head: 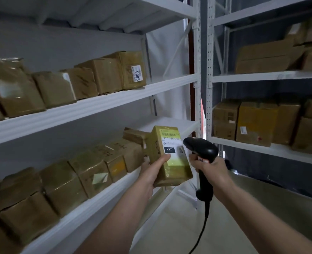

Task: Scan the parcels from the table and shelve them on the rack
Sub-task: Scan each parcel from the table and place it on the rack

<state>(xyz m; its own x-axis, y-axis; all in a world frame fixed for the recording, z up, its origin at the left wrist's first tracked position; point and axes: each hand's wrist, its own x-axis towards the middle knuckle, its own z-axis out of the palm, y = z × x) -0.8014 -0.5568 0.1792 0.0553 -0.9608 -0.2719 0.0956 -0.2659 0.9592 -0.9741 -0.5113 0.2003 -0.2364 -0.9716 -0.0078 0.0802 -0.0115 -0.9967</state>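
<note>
My left hand point(152, 171) grips a small yellowish cardboard parcel point(177, 173) from below and behind, thumb across its front. The parcel's white label reads 220-220-C40 with a black 220 box. My right hand point(209, 166) holds a black corded barcode scanner point(202, 149) by its handle, its head pointing at the label from the right, almost touching the parcel. Both are held in front of the white rack's lower shelf point(104, 200), near its right end.
Several taped brown parcels point(74, 180) line the lower shelf, and more point(104, 76) line the shelf above point(89, 107). A bare stretch of the lower shelf point(179, 123) lies behind the held parcel. A second rack point(266, 76) at right carries boxes. The scanner cable point(203, 228) hangs down over the floor.
</note>
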